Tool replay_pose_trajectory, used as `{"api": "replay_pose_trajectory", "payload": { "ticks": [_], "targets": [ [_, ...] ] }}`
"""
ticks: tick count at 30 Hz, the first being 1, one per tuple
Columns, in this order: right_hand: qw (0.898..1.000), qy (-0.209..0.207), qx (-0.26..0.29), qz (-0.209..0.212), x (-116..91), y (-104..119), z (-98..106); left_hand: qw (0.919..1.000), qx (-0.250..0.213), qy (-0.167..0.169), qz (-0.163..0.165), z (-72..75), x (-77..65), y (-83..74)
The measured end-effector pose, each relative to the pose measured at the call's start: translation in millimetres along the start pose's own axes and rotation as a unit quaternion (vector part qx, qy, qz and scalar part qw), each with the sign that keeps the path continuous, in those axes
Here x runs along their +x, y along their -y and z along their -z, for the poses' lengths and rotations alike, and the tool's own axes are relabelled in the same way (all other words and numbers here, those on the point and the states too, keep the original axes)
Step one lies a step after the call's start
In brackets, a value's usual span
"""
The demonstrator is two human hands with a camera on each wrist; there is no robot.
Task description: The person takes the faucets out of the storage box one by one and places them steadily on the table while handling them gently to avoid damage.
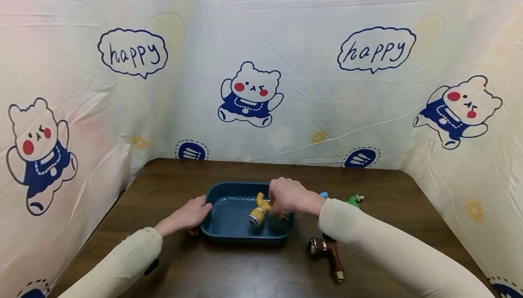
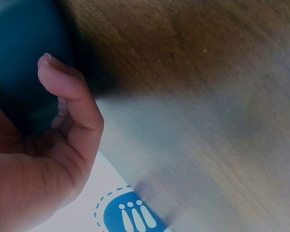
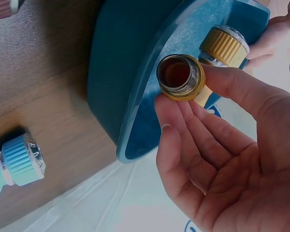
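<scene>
My left hand (image 1: 195, 214) grips the left wall of a dark blue rectangular basin (image 1: 245, 240). In the left wrist view its fingers (image 2: 82, 104) curl at the basin's side. My right hand (image 1: 288, 196) is over the basin's right end and pinches a yellow faucet (image 1: 263, 205) by its threaded metal end (image 3: 181, 77), between thumb and fingers. The faucet's ribbed round part (image 3: 224, 47) points toward the inside of the basin. In the head view the right hand hides part of the faucet, and whether it touches the basin floor I cannot tell.
A brown faucet (image 1: 333, 255) lies right of the basin on the wooden table (image 1: 180, 266). Behind the right forearm are a green faucet (image 1: 354, 200) and a partly hidden blue one (image 1: 324, 194). A printed curtain (image 1: 306, 107) encloses the back and sides.
</scene>
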State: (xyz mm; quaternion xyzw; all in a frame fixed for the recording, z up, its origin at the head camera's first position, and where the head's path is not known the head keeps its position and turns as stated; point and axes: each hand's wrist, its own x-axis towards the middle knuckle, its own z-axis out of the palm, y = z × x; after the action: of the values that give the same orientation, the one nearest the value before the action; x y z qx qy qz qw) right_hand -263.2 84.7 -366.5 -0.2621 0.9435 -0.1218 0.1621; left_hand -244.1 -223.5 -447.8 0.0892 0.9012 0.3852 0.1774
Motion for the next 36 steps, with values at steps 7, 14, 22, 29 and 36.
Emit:
{"api": "replay_pose_trajectory", "payload": {
  "ticks": [7, 14, 22, 29, 36],
  "targets": [
    [1.0, -0.007, -0.006, -0.002, -4, -3, 3, 0.9996, 0.002, -0.017, 0.023, -2.9, -2.7, -6.8],
    [1.0, -0.011, -0.01, -0.009, -7, -5, 6, 0.9993, 0.006, -0.021, 0.03, -4.0, -2.9, -7.5],
    [1.0, -0.015, -0.018, -0.009, -12, -9, 8, 0.9993, 0.005, -0.02, 0.031, -3.8, -4.4, -9.1],
    [0.999, -0.02, -0.026, -0.014, -16, -12, 11, 0.9994, 0.008, -0.021, 0.028, -4.2, -3.6, -7.6],
    [0.999, -0.025, -0.033, 0.003, -22, -16, 12, 0.9987, 0.013, -0.041, 0.026, -7.4, -1.1, -4.0]
  ]
}}
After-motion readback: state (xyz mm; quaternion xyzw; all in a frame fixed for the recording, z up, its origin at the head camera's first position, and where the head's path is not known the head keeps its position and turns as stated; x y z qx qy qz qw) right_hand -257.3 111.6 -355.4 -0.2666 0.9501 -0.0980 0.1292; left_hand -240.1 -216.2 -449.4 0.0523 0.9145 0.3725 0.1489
